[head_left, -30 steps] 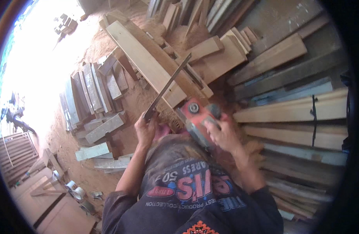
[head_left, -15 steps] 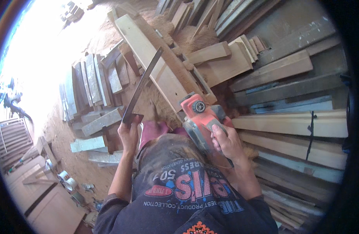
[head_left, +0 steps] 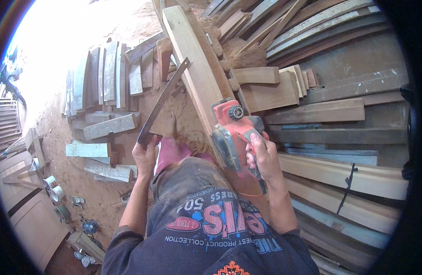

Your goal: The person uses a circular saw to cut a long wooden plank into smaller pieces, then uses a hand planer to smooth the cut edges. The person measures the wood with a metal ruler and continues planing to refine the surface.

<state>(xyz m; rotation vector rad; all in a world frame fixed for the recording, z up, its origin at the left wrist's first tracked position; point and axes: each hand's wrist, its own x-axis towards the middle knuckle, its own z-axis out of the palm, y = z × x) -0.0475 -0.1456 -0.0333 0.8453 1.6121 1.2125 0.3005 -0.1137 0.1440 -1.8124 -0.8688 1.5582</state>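
My left hand [head_left: 145,156] is closed round the short stock of a carpenter's square [head_left: 164,97]. Its long dark blade slants up and away, and the tip overlaps the edge of a pale wooden plank [head_left: 188,46] in view. In my right hand [head_left: 262,153] is the rear handle of a red electric planer [head_left: 228,142] with a black knob on top. The planer is tilted on its side at the near end of the plank, in front of my right thigh. Whether it touches the wood I cannot tell.
Short boards [head_left: 109,127] lie stacked on the dusty floor to the left. Long timbers [head_left: 339,175] fill the right side, some bound with a black strap. Offcuts [head_left: 266,89] sit beside the plank, near heaps of shavings [head_left: 244,56]. White cups [head_left: 56,193] stand at the far left.
My view has turned, so the plank looks more upright and the floor pieces have shifted left. Both hands keep their holds, the square and the planer having moved only slightly in the picture.
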